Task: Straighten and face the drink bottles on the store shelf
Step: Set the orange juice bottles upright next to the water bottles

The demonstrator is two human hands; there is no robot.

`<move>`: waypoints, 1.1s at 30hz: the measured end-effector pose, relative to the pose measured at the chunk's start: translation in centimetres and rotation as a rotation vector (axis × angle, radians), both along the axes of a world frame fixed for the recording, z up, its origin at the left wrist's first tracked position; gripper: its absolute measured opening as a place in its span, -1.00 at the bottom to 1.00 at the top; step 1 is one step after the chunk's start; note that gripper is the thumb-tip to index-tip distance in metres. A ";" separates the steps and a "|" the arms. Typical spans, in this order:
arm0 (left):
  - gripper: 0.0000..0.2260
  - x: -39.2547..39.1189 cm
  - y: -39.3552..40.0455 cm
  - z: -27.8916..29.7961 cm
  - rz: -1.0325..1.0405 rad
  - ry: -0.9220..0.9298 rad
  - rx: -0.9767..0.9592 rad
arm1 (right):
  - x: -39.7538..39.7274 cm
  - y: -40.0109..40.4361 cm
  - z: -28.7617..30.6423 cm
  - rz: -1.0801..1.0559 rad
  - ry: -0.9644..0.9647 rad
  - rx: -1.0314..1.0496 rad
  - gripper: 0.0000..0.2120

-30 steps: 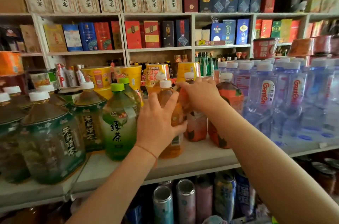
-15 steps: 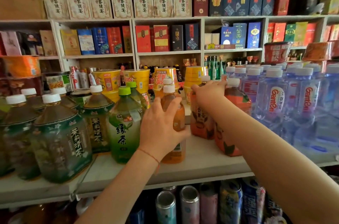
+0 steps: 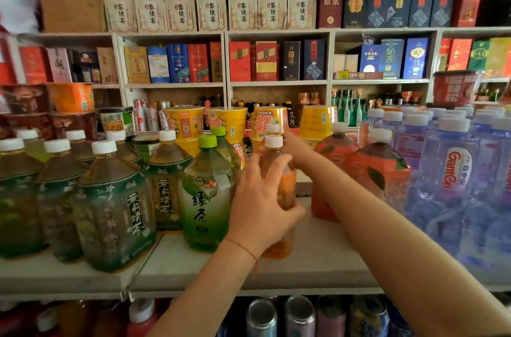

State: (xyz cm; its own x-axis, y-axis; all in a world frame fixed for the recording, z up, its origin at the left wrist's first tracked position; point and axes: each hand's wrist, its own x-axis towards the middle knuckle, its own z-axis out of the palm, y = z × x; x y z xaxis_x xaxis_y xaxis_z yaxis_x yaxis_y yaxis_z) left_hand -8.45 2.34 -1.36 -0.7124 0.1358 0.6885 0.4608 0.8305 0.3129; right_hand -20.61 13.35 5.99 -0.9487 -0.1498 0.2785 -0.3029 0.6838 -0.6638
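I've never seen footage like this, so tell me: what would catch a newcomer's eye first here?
Probably the two bare arms reaching in from below: the left hand grips a slim orange drink bottle at the middle of the white shelf, while the right hand reaches past it toward the row behind. Big green tea bottles crowd the left, and clear water bottles fill the right.

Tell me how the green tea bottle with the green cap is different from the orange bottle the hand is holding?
The green tea bottle is wide, with a green cap; the orange bottle is slim, with a white cap. The green tea bottle's label faces forward and nobody touches it; the left hand grips the orange bottle and hides most of its front. Both stand upright on the shelf.
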 end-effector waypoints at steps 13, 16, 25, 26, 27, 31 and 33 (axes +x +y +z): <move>-0.24 0.5 -0.2 -0.6 0.142 0.033 -0.124 | 1.6 -0.3 0.1 0.082 0.013 -0.087 -0.63; -0.25 0.7 0.4 -1.0 0.186 0.051 -0.108 | 3.4 0.2 0.9 0.130 -0.069 -0.078 -0.59; -0.52 2.2 6.3 -2.2 0.148 0.476 -0.028 | 8.7 6.6 2.0 -0.328 0.827 0.189 -0.70; -0.54 2.2 6.8 -2.2 0.153 0.466 -0.031 | 9.0 7.8 1.8 -0.407 0.831 0.259 -0.71; -0.55 2.2 7.1 -2.3 0.162 0.449 -0.036 | 9.2 8.7 1.5 -0.463 0.787 0.340 -0.72; -0.55 2.3 7.8 -3.0 0.133 0.394 -0.018 | 9.3 10.6 0.2 -0.482 0.571 0.285 -0.74; -0.56 2.5 8.2 -3.4 0.108 0.354 0.016 | 9.1 11.2 0.4 -0.474 0.581 0.142 -0.69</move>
